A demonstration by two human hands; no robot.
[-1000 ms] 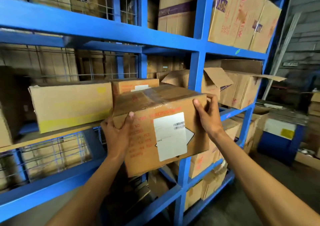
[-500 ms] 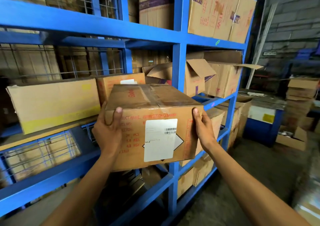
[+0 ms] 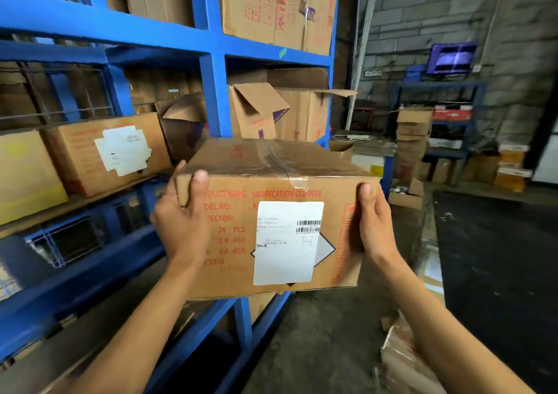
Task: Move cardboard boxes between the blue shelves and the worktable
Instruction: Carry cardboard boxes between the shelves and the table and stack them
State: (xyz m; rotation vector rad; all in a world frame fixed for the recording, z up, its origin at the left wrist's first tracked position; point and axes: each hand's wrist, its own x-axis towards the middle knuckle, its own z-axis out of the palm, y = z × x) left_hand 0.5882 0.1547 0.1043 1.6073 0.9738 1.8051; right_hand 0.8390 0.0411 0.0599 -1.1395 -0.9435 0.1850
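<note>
I carry a taped cardboard box [image 3: 235,242] with red print and a white shipping label in front of my chest, clear of the blue shelves [image 3: 216,103]. My left hand [image 3: 181,221] grips its left side with the thumb over the front top edge. My right hand [image 3: 373,221] grips the right side, thumb on the front face. More cardboard boxes stay on the shelf at left, one with a torn white label [image 3: 105,152].
Open-flapped boxes [image 3: 271,113] sit in the shelf bay behind. A blue table [image 3: 374,155] stands beyond the shelf end. A stack of boxes [image 3: 413,134], a blue rack with a screen [image 3: 451,58] and a block wall lie at right. Dark floor opens to the right.
The box has come off the shelf and moved out toward me and to the right. My view has swung right, showing the far wall and floor.
</note>
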